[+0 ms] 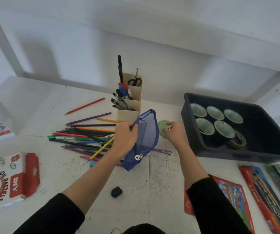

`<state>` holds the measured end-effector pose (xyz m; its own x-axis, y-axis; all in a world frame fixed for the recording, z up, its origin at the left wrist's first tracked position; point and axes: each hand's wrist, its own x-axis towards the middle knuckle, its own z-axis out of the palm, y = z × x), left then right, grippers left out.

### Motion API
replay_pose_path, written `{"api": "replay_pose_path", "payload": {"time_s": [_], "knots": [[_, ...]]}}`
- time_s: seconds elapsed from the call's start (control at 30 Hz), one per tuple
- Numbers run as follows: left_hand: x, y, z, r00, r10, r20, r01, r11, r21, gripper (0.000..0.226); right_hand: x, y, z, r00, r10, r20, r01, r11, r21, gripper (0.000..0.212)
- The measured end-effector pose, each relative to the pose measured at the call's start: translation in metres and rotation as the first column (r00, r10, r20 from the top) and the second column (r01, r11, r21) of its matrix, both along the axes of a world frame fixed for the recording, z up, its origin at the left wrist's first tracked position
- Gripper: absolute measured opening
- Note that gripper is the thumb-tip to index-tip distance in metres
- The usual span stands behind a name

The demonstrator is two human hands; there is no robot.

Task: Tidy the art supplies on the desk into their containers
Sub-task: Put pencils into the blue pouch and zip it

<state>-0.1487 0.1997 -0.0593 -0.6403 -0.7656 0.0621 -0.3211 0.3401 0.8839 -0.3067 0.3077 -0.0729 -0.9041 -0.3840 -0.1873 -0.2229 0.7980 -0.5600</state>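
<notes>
Gripping the blue mesh pouch (146,137) by its mouth at desk centre, left hand (125,135) fingers could, I judge, let it sag and spill while right hand (175,132) fingers pinch the green tape roll (162,127) at its 3 o'clock; dark bin (262,130) beyond holds tape rolls (215,113), cardboard organizer (129,114) at 12 holds pens, scissors.

On my feed it's a white bench (34,102), scuffed and speckled with dark marks, pushed up against a plain white wall (85,48). A white ledge (203,34) overhead throws soft grey shadows across it.
</notes>
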Motion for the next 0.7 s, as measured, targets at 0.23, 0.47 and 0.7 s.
{"api": "replay_pose_path", "payload": {"time_s": [0.23, 0.47, 0.7], "knots": [[0.007, 0.0, 0.002, 1.0, 0.016, 0.019, -0.015, 0.999, -0.028, 0.021, -0.003, -0.016, -0.041, 0.947, 0.149, -0.284, -0.084, 0.97, 0.229, 0.043], [0.01, 0.001, 0.0, 1.0, -0.007, 0.02, 0.008, 0.999, -0.044, 0.021, -0.005, -0.005, -0.039, 0.87, 0.238, -0.432, -0.126, 0.954, 0.272, 0.023], [0.009, 0.007, 0.003, 0.999, -0.041, 0.028, 0.042, 0.999, -0.034, 0.021, 0.018, 0.019, 0.005, 0.938, -0.235, -0.256, 0.163, 0.949, -0.271, 0.018]]}}
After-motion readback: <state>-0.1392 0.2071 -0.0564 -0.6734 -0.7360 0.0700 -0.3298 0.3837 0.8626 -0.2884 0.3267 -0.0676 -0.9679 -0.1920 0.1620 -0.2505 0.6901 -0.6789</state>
